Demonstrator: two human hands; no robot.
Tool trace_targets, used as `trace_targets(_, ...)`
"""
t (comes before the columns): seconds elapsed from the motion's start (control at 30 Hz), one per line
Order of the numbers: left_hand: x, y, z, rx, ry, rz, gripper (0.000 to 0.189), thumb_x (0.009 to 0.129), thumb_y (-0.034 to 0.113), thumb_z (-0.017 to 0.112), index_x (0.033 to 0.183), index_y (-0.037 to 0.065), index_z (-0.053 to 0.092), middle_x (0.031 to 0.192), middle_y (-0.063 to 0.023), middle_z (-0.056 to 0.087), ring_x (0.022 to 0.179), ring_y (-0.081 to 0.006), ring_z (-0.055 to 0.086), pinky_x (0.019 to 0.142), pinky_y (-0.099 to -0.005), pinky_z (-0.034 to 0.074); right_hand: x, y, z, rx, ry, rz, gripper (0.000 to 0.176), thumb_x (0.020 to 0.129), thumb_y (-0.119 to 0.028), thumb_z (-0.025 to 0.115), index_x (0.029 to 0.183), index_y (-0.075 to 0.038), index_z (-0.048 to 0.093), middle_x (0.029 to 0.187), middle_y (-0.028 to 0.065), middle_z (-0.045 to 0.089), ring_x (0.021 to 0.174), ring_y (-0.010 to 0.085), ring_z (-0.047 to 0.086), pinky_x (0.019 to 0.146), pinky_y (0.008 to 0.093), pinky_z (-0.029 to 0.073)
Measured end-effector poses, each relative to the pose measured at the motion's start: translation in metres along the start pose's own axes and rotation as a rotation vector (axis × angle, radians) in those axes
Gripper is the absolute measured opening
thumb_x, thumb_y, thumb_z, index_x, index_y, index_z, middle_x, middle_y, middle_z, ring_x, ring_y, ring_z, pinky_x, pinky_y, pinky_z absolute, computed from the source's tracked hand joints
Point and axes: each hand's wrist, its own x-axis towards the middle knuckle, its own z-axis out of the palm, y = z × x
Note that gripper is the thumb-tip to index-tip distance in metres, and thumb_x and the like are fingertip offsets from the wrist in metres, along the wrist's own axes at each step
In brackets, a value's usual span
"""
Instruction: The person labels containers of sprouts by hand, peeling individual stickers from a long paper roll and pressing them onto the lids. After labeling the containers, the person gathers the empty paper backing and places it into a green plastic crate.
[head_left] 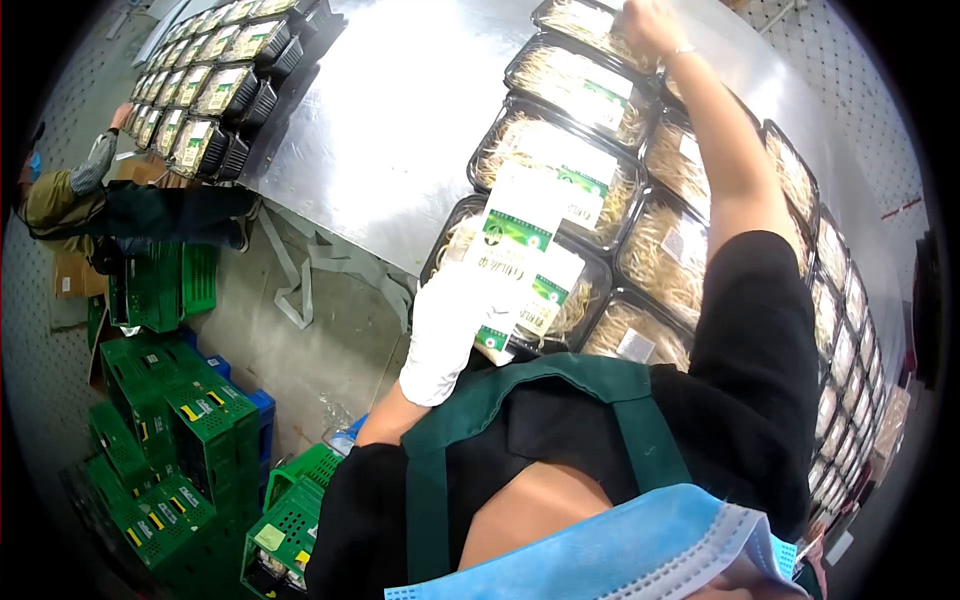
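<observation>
The gloved left hand pinches loose labels that may slip while the right hand, fingers unclear, reaches a far tray.

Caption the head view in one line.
White-gloved left hand holds green-and-white paper labels; right hand touches a black plastic tray of pale sprouts.

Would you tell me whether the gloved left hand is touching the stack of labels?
Touching. The head view shows the gloved left hand gripping the stack of labels, with its fingers closed around the stack's lower end.
</observation>
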Motion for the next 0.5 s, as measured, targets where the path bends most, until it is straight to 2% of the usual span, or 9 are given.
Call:
trace_targets(0.1, -0.002, 0.001, -0.001, -0.046, 0.026, -0.118, 0.013, 0.082, 0.010, 0.051, 0.087, -0.001, 0.056, 0.083, -0.0075, 0.059, 0.078, -0.0124, 0.057, 0.070, -0.0246, 0.046, -0.019, 0.015, 0.035, -0.528, 0.277, -0.160, 0.039, 0.084, -0.036, 0.040, 0.112, -0.012, 0.052, 0.125, 0.0185, 0.037, 0.112, 0.0351, 0.037, 0.093, 0.0404, 0.031)
trace_targets(0.13, -0.001, 0.004, 0.001, -0.080, -0.035, -0.083, 0.020, 0.082, 0.010, 0.051, 0.098, -0.002, 0.052, 0.089, -0.0083, 0.058, 0.078, -0.0130, 0.057, 0.072, -0.0253, 0.046, -0.056, -0.013, -0.014, -0.490, 0.233, -0.239, 0.043, 0.080, -0.040, 0.047, 0.117, -0.018, 0.047, 0.127, 0.0187, 0.035, 0.116, 0.0368, 0.031, 0.096, 0.0423, 0.027)
trace_targets(0.17, 0.002, 0.005, 0.008, -0.129, 0.012, -0.066, 0.025, 0.080, 0.008, 0.052, 0.102, -0.004, 0.049, 0.093, -0.0110, 0.058, 0.079, -0.0146, 0.058, 0.070, -0.0250, 0.047, -0.064, -0.020, -0.019, -0.111, 0.475, -0.143, 0.048, 0.079, -0.037, 0.051, 0.122, -0.018, 0.041, 0.122, 0.0195, 0.040, 0.110, 0.0349, 0.039, 0.092, 0.0411, 0.032)
trace_targets(0.2, 0.006, 0.007, 0.016, -0.179, 0.060, -0.041, 0.031, 0.078, 0.006, 0.053, 0.106, -0.006, 0.047, 0.097, -0.0138, 0.058, 0.080, -0.0163, 0.059, 0.068, -0.0247, 0.049, -0.117, -0.068, -0.074, 0.272, 0.110, -0.028, 0.055, 0.080, -0.032, 0.053, 0.125, -0.008, 0.032, 0.116, 0.0197, 0.045, 0.102, 0.0325, 0.046, 0.088, 0.0379, 0.037)
trace_targets(0.23, 0.010, 0.025, 0.024, -0.166, 0.001, -0.143, 0.032, 0.080, 0.009, 0.051, 0.109, -0.004, 0.045, 0.099, -0.0137, 0.057, 0.084, -0.0172, 0.058, 0.073, -0.0264, 0.048, -0.142, -0.074, -0.070, 0.334, 0.181, -0.217, 0.034, 0.076, -0.024, 0.060, 0.103, -0.005, 0.054, 0.096, 0.0129, 0.057, 0.067, 0.0195, 0.058, 0.062, 0.0312, 0.047)
trace_targets(0.27, 0.013, 0.029, 0.031, -0.170, -0.008, -0.137, 0.032, 0.080, 0.009, 0.051, 0.109, -0.004, 0.045, 0.099, -0.0137, 0.057, 0.084, -0.0172, 0.058, 0.073, -0.0264, 0.048, -0.207, -0.106, -0.103, 0.667, 0.042, -0.429, 0.047, 0.072, -0.028, 0.062, 0.111, -0.005, 0.049, 0.106, 0.0120, 0.053, 0.076, 0.0206, 0.056, 0.068, 0.0324, 0.046)
trace_targets(0.3, 0.015, 0.031, 0.040, -0.197, 0.002, -0.116, 0.032, 0.081, 0.011, 0.050, 0.109, -0.003, 0.045, 0.098, -0.0128, 0.057, 0.086, -0.0175, 0.057, 0.075, -0.0277, 0.046, -0.239, -0.117, -0.104, 0.496, 0.263, -0.951, 0.052, 0.067, -0.028, 0.067, 0.111, -0.007, 0.049, 0.105, 0.0094, 0.054, 0.086, 0.0209, 0.053, 0.075, 0.0333, 0.042)
trace_targets(0.4, 0.012, 0.021, 0.051, 0.076, -0.092, 0.123, 0.033, 0.086, 0.017, 0.041, 0.112, -0.002, 0.042, 0.102, -0.0122, 0.053, 0.094, -0.0198, 0.052, 0.082, -0.0295, 0.042, -0.317, -0.147, -0.092, 0.213, 0.308, -0.975, 0.037, 0.061, -0.023, 0.065, 0.090, -0.005, 0.054, 0.081, 0.0045, 0.054, 0.079, 0.0194, 0.051, 0.072, 0.0293, 0.039)
trace_targets(0.5, 0.012, 0.014, 0.060, -0.804, -0.290, -0.058, 0.033, 0.082, 0.010, 0.043, 0.111, -0.004, 0.044, 0.105, -0.0133, 0.052, 0.099, -0.0226, 0.050, 0.085, -0.0308, 0.041, -0.346, -0.134, -0.098, 0.218, 0.342, -1.061, 0.025, 0.058, -0.003, 0.062, 0.083, -0.006, 0.058, 0.076, 0.0047, 0.055, 0.071, 0.0196, 0.052, 0.064, 0.0290, 0.042)
